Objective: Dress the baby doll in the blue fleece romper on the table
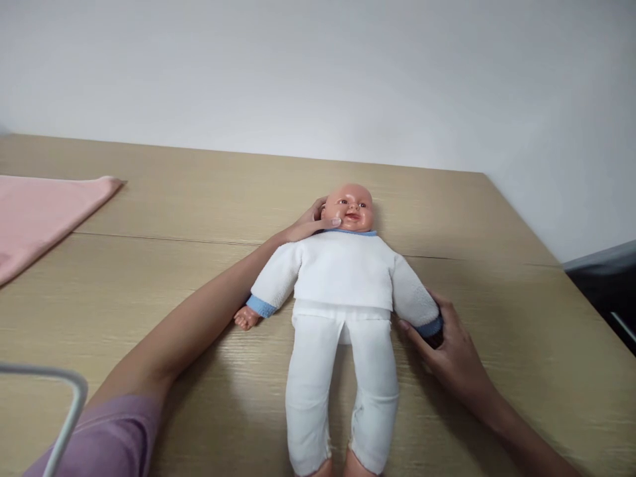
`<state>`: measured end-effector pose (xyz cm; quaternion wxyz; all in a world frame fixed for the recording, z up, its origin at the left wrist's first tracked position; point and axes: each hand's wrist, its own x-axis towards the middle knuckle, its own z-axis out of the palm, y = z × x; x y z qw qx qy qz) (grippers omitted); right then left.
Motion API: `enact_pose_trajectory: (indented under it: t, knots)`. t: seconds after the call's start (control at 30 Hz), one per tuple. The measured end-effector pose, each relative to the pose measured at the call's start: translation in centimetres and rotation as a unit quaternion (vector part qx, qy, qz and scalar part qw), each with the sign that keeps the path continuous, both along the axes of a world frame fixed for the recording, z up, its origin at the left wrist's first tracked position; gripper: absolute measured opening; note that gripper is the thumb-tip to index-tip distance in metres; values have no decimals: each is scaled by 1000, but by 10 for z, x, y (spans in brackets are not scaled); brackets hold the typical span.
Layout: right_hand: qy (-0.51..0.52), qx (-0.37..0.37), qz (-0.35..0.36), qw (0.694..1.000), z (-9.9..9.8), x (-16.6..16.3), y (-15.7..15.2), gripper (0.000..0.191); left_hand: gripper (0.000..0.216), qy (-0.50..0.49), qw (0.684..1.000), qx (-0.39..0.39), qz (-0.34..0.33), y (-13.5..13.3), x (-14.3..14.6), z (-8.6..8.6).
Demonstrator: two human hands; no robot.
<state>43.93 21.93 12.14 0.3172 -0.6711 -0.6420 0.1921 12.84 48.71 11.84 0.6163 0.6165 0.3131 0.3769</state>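
A baby doll [342, 271] lies face up on the wooden table, dressed in a white long-sleeved top with blue collar and cuffs and white trousers. My left hand [311, 225] cups the side of its bald head, thumb on the cheek, the other fingers partly hidden behind the head. At the doll's other side, my right hand [457, 351] curves around the end of its sleeve [420, 308], with the thumb near the hip. That hand hides most of the doll's own hand there. The doll's feet run out of view at the bottom.
A pink cloth [44, 212] lies on the table [199, 192] at the far left. The bent end of a pale rod or frame [74, 397] shows at the lower left. Behind the table stands a plain wall [318, 79]. Something dark [606, 285] stands beyond the right edge.
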Motion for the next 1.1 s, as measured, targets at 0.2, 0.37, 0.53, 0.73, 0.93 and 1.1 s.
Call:
enact_pose_trajectory:
  t: [0.2, 0.37, 0.53, 0.73, 0.93, 1.1]
  knots:
    - [4, -7, -4, 1000, 1, -1, -1, 68, 108, 11, 1000, 5, 8, 3, 1, -3]
    - [-1, 3, -3, 1000, 0, -1, 0, 66, 121, 14, 999, 10, 27, 2, 2, -1]
    - [1, 32, 13, 999, -3, 2, 2, 66, 125, 38, 999, 11, 16, 2, 1, 1]
    - [31, 85, 29, 995, -8, 0, 4, 71, 120, 59, 998, 18, 10, -1, 1, 10]
    - [12, 192, 15, 981, 25, -17, -27, 57, 124, 102, 993, -46, 46, -27, -17, 32]
    - [194, 170, 119, 959, 69, -52, -101, 10, 98, 225, 956, 80, 169, -70, -23, 49]
